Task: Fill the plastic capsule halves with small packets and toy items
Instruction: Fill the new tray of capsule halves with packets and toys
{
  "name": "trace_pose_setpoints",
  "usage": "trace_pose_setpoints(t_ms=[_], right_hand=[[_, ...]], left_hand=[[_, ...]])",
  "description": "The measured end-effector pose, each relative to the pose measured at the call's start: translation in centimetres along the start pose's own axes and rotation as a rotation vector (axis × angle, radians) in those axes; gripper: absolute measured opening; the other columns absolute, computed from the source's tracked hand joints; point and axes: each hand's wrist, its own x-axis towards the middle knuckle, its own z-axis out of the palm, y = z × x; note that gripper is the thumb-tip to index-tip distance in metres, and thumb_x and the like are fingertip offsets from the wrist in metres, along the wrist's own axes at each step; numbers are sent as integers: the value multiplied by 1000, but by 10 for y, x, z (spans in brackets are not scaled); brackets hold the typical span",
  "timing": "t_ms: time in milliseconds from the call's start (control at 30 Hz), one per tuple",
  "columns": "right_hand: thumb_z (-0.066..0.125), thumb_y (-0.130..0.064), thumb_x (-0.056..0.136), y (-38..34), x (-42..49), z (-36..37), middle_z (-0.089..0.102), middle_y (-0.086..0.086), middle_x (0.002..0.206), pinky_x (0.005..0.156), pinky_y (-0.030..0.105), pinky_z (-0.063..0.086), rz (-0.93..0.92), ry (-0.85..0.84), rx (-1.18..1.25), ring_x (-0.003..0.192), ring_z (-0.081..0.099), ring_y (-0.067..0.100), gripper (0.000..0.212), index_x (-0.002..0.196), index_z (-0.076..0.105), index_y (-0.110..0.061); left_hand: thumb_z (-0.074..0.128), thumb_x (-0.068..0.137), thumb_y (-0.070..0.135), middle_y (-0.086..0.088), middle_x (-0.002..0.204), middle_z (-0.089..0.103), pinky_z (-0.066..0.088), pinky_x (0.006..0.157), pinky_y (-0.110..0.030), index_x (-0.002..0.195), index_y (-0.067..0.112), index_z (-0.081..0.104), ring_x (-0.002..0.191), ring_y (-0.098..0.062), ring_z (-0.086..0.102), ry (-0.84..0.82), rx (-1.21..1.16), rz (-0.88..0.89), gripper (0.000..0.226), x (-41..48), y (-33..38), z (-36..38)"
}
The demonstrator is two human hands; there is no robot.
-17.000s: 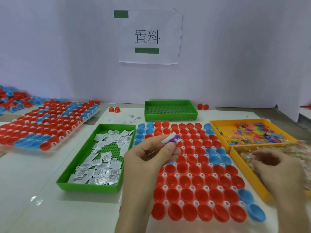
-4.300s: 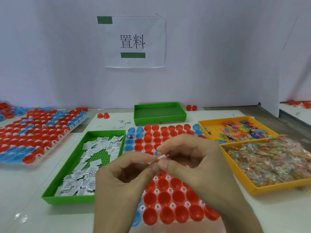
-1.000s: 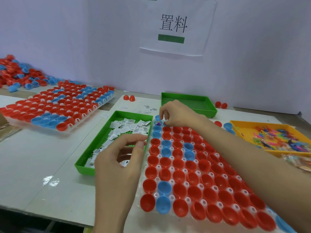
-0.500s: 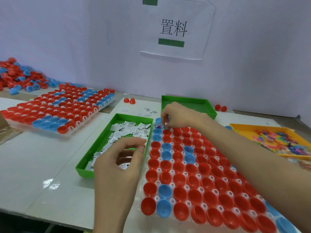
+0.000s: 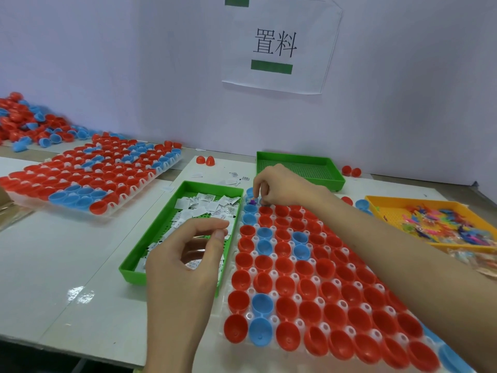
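Right hand (image 5: 282, 187) is reaching across to the far left corner of the capsule tray (image 5: 273, 294), knuckles up, fingers curling down toward the cups. Purple toy (image 5: 252, 202) is sitting in a blue capsule half (image 5: 248, 201) there, just left of and below the fingertips (image 5: 262, 196). Whether those fingertips are touching the toy or pinching anything of their own, I cannot tell.

The toy is too small and blurred to show which way it is pointing or where its long axis is running. The capsule halves are all standing with open mouths facing up (mostly red, a few blue), and the tray's long side is running away from the person, from near right to far left.

Left hand (image 5: 185, 259) is hovering above the near end of the green tray (image 5: 150, 238), thumb and forefinger meeting tip to tip, other fingers curling beneath. Whether anything is pinched between them cannot be told.

White packets (image 5: 204, 203) are lying loose in that green tray. A yellow tray (image 5: 387, 200) of coloured toy items (image 5: 443, 224) is sitting well to the right.
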Motion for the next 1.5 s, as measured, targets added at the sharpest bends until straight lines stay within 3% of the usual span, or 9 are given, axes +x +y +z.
trace_pose_setpoints(t_ms=[367, 533, 633, 767, 933, 1067, 1200, 1400, 1500], right_hand=[[72, -13, 85, 10, -10, -8, 73, -11, 89, 84, 32, 58, -27, 5, 60, 85, 67, 3, 15, 97, 75, -22], [66, -15, 92, 35, -42, -41, 71, -17, 96, 82, 9, 45, 35, 225, 191, 91, 63, -7, 17, 95, 75, -29], [69, -13, 91, 73, -78, -67, 72, -10, 88, 76, 4, 41, 147, 386, 179, 81, 66, 1, 15, 88, 75, -27], [68, -14, 91, 149, -137, -82, 71, -1, 87, 71, 25, 41, 503, 410, 51, 86, 64, 19, 10, 94, 74, -20], [71, -25, 92, 211, -201, -52, 65, 15, 128, 92, 36, 47, 834, 153, 14, 111, 62, 31, 37, 123, 66, -6], [80, -17, 83, 215, -213, -33, 72, 14, 109, 83, 37, 49, 790, 273, 26, 97, 63, 28, 19, 99, 74, -9], [80, -19, 82, 211, -212, -31, 71, 5, 89, 75, 38, 51, 793, 331, 24, 85, 61, 22, 12, 75, 71, -19], [77, -12, 84, 207, -216, -32, 71, 2, 81, 57, 29, 44, 785, 471, 157, 77, 66, 24, 13, 73, 71, -16], [77, -10, 85, 207, -219, -33, 71, 3, 80, 62, 29, 45, 753, 575, 245, 78, 67, 22, 12, 76, 71, -14]], left_hand=[[66, 90, 12, 26, 86, 72, 49, 68, -12, 87, 38, 75, 86, 1, 67, -88, 62, -25, 27, 6, -12, -2], [65, 94, 12, 29, 97, 70, 51, 77, -26, 96, 41, 74, 90, 8, 62, -189, 251, -111, 30, 20, -29, -8], [68, 94, 25, 22, 118, 62, 47, 93, -30, 116, 41, 67, 101, 3, 55, -387, 503, -115, 28, 37, -34, -10], [75, 86, 36, 12, 111, 54, 48, 91, -28, 110, 47, 58, 102, -6, 53, -653, 759, -176, 32, 49, -37, -6], [85, 78, 27, 9, 77, 63, 41, 58, -26, 75, 40, 68, 70, -7, 59, -486, 670, -252, 21, 49, -45, -4], [85, 78, 28, 10, 64, 66, 40, 53, -25, 69, 37, 71, 61, -9, 61, -398, 623, -251, 19, 46, -46, -1], [83, 79, 21, 13, 72, 68, 41, 60, -27, 69, 34, 69, 71, -9, 62, -258, 549, -225, 22, 45, -47, 3], [80, 82, 14, 15, 85, 65, 42, 79, -36, 74, 29, 68, 88, -17, 60, -59, 440, -154, 21, 43, -46, 4], [78, 85, 14, 17, 86, 64, 45, 80, -38, 78, 30, 68, 85, -13, 59, -5, 379, -120, 20, 42, -45, 4]])
